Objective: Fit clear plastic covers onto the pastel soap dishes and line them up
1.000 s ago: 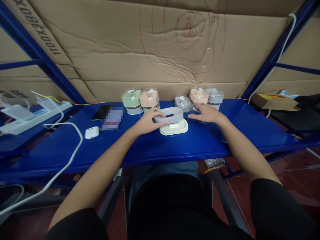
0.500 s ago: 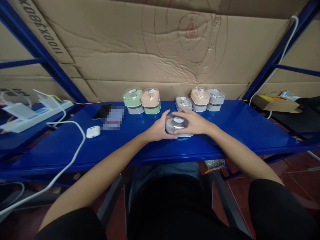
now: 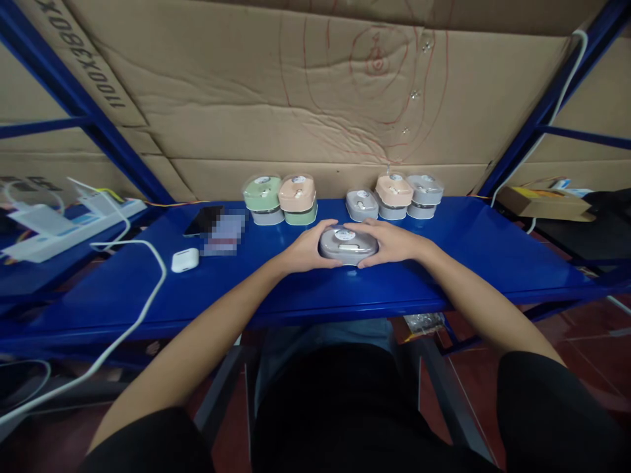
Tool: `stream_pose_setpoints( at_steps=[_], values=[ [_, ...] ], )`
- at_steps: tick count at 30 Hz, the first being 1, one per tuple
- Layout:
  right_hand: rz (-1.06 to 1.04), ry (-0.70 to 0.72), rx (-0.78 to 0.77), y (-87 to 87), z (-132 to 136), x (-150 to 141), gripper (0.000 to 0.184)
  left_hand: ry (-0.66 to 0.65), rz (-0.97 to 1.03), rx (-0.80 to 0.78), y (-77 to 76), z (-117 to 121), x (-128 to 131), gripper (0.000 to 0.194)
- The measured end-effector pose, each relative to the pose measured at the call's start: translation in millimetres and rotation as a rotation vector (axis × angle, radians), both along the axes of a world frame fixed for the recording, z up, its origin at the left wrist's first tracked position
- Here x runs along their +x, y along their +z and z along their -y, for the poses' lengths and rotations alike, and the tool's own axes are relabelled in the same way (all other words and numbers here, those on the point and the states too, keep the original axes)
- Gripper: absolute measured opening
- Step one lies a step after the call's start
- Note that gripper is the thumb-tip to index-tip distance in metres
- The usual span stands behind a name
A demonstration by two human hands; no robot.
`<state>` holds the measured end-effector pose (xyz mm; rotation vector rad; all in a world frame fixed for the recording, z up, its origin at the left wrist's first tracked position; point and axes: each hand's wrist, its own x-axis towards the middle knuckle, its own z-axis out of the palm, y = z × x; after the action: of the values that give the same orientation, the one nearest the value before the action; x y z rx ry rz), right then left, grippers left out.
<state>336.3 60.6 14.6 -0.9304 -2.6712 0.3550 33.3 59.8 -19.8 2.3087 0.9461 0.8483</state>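
Note:
A grey lidded container with a clear top rests on the blue shelf in front of me. My left hand grips its left side and my right hand grips its right side, fingers curled round the edges. Behind it stand more lidded containers: a green one and a peach one to the left, and a small grey one, a peach one and a grey one to the right.
A white earbud case, a dark phone and a white cable lie on the left of the shelf. A power strip sits far left. Cardboard backs the shelf; a flat box lies at the right.
The grey body was set over the cream base and a clear lid brought onto it. My right hand moved from the back containers to the grey container; both hands now clasp its sides.

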Motion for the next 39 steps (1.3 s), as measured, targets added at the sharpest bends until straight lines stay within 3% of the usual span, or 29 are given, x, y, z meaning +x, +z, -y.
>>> stream_pose_setpoints(
  at_steps=[4,7,11,17,20,23,26,28,34,37,39],
  values=[
    [-0.061,-0.161,0.146,2.0,-2.6,-3.9,0.107,0.084,0.099,0.059,-3.0,-6.1,-2.2,0.092],
    [-0.090,-0.434,0.318,13.6,-6.3,-15.2,0.100,0.230,0.111,0.243,-2.8,-7.6,-2.9,0.071],
    [-0.024,-0.731,0.426,27.7,-34.4,-37.2,0.095,0.354,-0.054,0.457,15.2,-9.2,-5.4,0.055],
    [-0.139,-0.806,0.373,21.2,-96.8,-67.0,0.107,0.504,-0.319,0.495,53.0,-32.7,1.6,0.065],
    [-0.047,-0.843,0.325,16.0,-110.7,-73.7,0.104,0.639,-0.414,0.442,57.4,-48.6,9.3,0.077],
    [-0.066,-0.784,0.364,14.2,-114.9,-73.9,0.104,0.733,-0.525,0.368,56.5,-55.2,16.1,0.082],
    [-0.186,-0.706,0.449,16.2,-107.1,-71.9,0.107,0.754,-0.595,0.343,56.4,-51.1,20.0,0.073],
    [-0.229,-0.726,0.466,19.9,-91.7,-71.1,0.105,0.740,-0.588,0.329,56.7,-45.9,20.3,0.065],
    [-0.271,-0.715,0.469,33.9,-24.2,-61.4,0.076,0.648,-0.555,0.450,52.8,-31.0,8.9,0.056],
    [-0.295,-0.680,0.444,36.0,-6.4,-47.2,0.060,0.544,-0.452,0.517,47.8,-17.8,-2.8,0.056],
    [-0.325,-0.608,0.398,34.9,-3.6,-36.3,0.053,0.380,-0.391,0.566,41.9,-5.4,-10.8,0.059]
  ],
)
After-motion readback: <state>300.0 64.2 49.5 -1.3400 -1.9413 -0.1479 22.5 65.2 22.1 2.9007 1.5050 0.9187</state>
